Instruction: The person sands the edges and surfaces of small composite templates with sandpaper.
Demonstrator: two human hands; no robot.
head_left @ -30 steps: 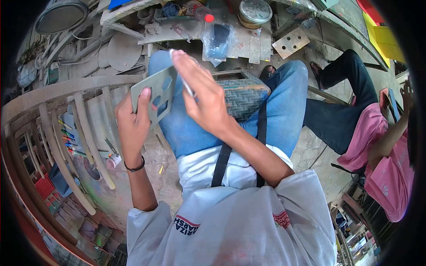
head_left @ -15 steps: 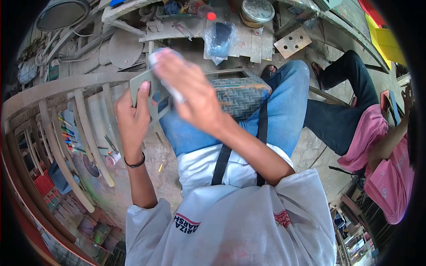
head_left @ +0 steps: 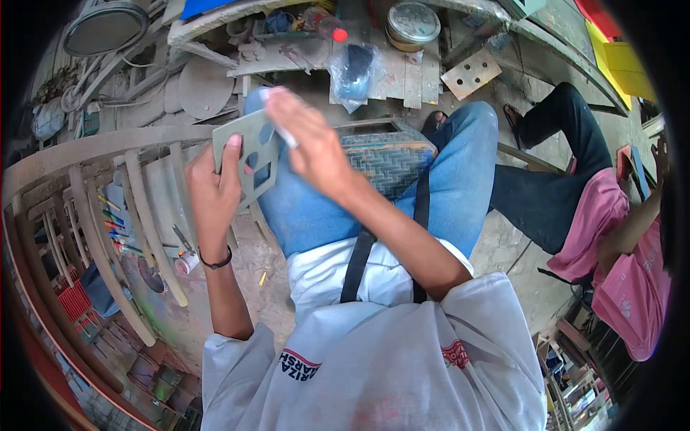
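Note:
My left hand [head_left: 215, 174] grips a flat grey board with cut-out holes [head_left: 249, 136] by its left edge, thumb on top. The board is tilted up, with round holes and an angular opening along its right side. My right hand [head_left: 314, 147] is closed on a thin, folded white sheet [head_left: 286, 135] under its fingers, at the board's right edge. Most of that sheet is hidden by the fingers. Beyond my right wrist, a dark woven-pattern box [head_left: 388, 169] rests between my legs.
A curved slatted wooden frame [head_left: 108, 147] stands at my left. Ahead, a low bench holds a lidded tub [head_left: 414, 25], and a plastic-wrapped bundle [head_left: 353, 72] lies near it. Another holed board [head_left: 471, 75] is on the floor. A person in a pink shirt [head_left: 625, 280] sits at my right.
My right hand has moved right and slightly down with the white sheet, uncovering more of the board and its holes. My left hand keeps its grip on the board.

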